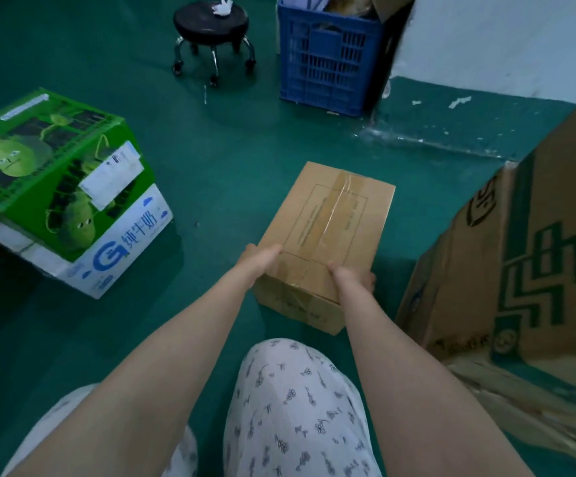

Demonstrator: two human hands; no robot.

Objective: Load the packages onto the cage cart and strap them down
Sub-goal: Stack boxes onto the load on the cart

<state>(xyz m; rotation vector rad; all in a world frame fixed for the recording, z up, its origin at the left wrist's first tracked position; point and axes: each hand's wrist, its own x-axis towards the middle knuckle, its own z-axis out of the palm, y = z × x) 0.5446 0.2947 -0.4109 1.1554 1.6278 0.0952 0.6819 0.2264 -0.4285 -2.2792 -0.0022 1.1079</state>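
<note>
**Inspector:** Starting nearest the camera, what was recorded?

**Assessor:** Both bare forearms reached forward and down over patterned trousers. The left hand [261, 258] gripped the near left top edge of the plain brown box [324, 242], fingers curled over the side. The right hand [350, 275] clamped the near right corner, fingers wrapped down the right face. The hands stood apart, one on each side of the box's near end.

**Inspector:** And the box's position?

**Assessor:** It rested on the green floor [211, 160], directly ahead of the knees. Its long axis ran away from the person, leaning slightly rightward, with a taped seam down the middle of the top. Neither hand was clearly nearer; the far end was unsupported.

**Inspector:** Consequence for the lift?

**Assessor:** In my judgement, holding only the near end would let the far end dip; sliding the grip further along seemed advisable.

**Inspector:** Beyond it?

**Assessor:** To the left, a green printed carton [49, 170] sat tilted on a white carton [107, 256]. Large cartons [537, 263] stood close on the right. Farther off, a wheeled stool [211, 25] and a blue crate [328, 60]. No cage cart or strap was in view.
</note>
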